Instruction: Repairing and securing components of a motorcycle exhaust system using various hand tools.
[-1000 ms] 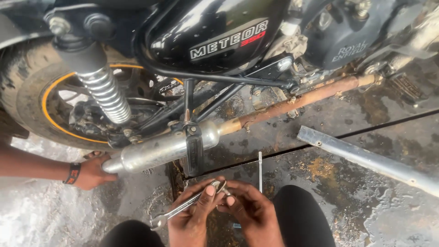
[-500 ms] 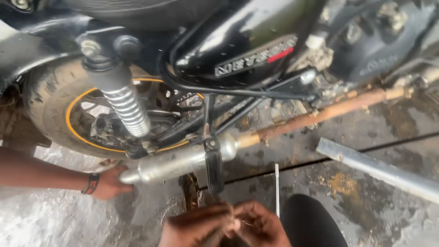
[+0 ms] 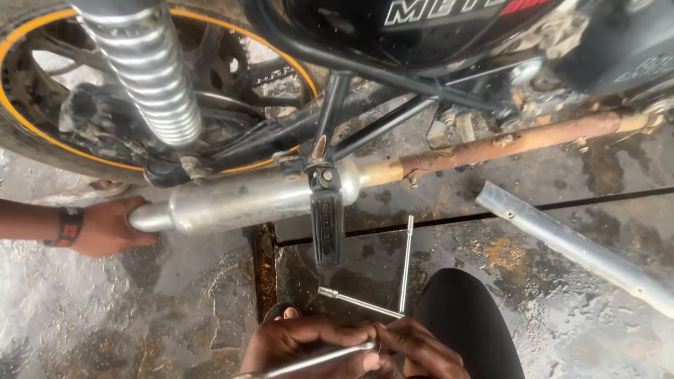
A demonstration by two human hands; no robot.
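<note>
My left hand (image 3: pixel 305 345) and my right hand (image 3: pixel 414 349) meet at the bottom centre, both closed around a thin metal rod tool (image 3: pixel 316 361) that runs down to the left. Just above them a T-shaped metal wrench (image 3: pixel 404 270) lies on the wet floor. A motorcycle stands in front of me, with its silver exhaust silencer (image 3: pixel 246 202) and rusty exhaust pipe (image 3: pixel 505 144) running across the view. Another person's hand (image 3: pixel 105 228), wearing a wristband, holds the silencer's rear end at the left.
A black footpeg (image 3: pixel 327 228) hangs below the silencer. The rear wheel (image 3: pixel 42 133) with an orange rim stripe and a chrome shock absorber (image 3: pixel 151 70) fill the upper left. A long metal bar (image 3: pixel 569 245) lies on the floor at the right. My dark-clothed knee (image 3: pixel 467 323) is bottom right.
The camera has moved closer to the motorcycle. My hands stay together on the rod tool near the bottom edge. The other person's hand remains on the silencer's end.
</note>
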